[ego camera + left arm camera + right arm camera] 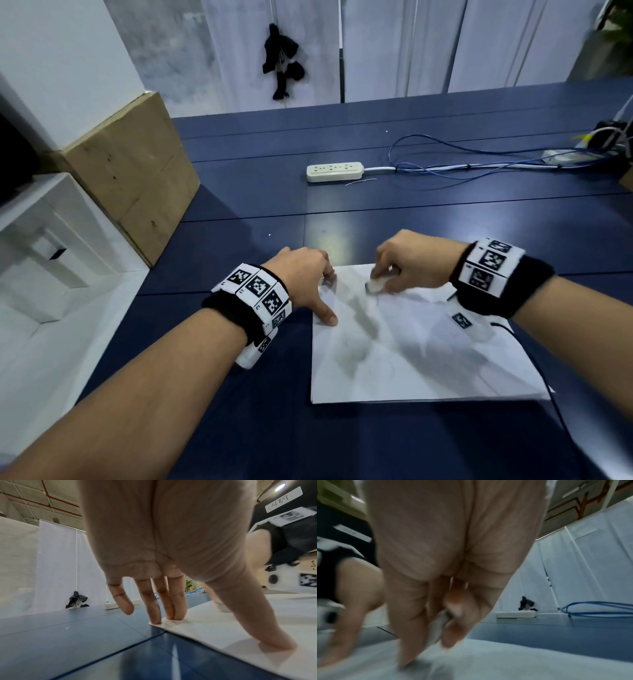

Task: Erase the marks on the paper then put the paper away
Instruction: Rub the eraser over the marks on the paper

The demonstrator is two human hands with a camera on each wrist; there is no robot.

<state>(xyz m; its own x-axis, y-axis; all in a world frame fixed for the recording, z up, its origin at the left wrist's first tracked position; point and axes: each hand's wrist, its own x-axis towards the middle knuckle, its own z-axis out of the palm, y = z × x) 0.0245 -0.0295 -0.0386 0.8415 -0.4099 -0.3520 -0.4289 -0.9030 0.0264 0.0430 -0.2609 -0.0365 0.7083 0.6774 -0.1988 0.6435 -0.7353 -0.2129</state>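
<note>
A white sheet of paper (411,359) lies flat on the dark blue table (239,192), in front of me and a little right. My left hand (308,277) presses the paper's far left corner (188,626) with straight, spread fingers and thumb. My right hand (404,263) pinches a small white eraser (375,285) and holds it down on the paper near its far edge. In the right wrist view the eraser (436,630) shows between thumb and fingers, blurred. No marks can be made out on the sheet.
A cream power strip (334,171) with a white cord and loops of blue cable (445,161) lies further back on the table. A cardboard box (130,171) and white shelving (44,246) stand at the left. A thin black cable (534,356) crosses the paper's right side.
</note>
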